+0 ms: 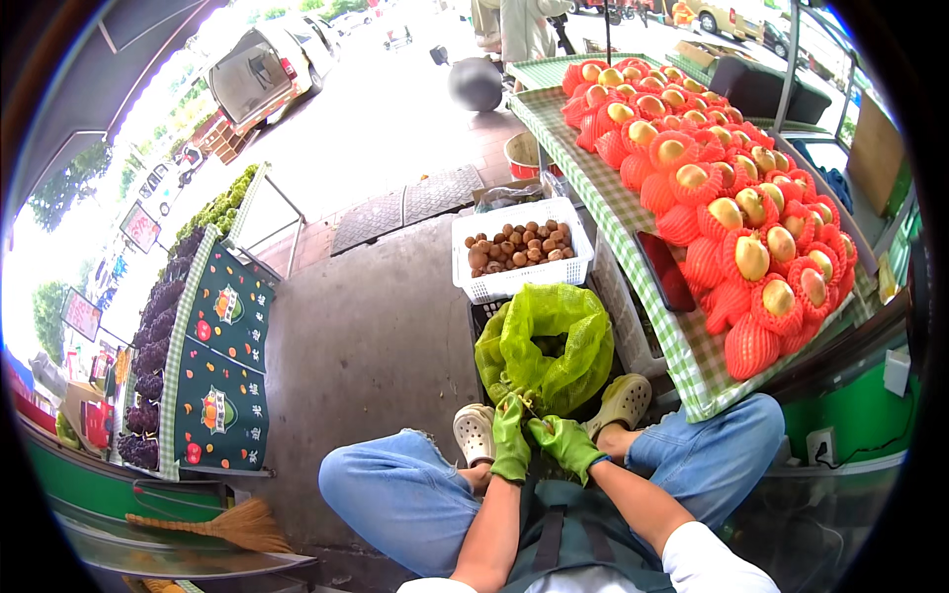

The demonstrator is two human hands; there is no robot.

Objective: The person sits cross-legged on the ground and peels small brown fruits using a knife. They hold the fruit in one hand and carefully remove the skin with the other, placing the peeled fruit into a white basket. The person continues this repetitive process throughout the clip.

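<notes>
My left hand [510,439] and my right hand [567,447], both in green gloves, are close together low in front of me, between my shoes. The left fingers are bent around something small that I cannot make out, at the near edge of a yellow-green mesh bag [586,333]. The right hand's fingers are curled beside it; what they hold is unclear. The bag's mouth is rolled open, with dark contents inside. Just beyond the bag, a white plastic basket [463,270] holds brown walnuts [520,257].
At right, pomegranates [751,258] in red foam nets and a phone [665,271] lie on a stall with a checked cloth [619,211]. Grapes [152,359] line a stand at left, near a straw broom [245,526]. A person [526,30] stands beyond.
</notes>
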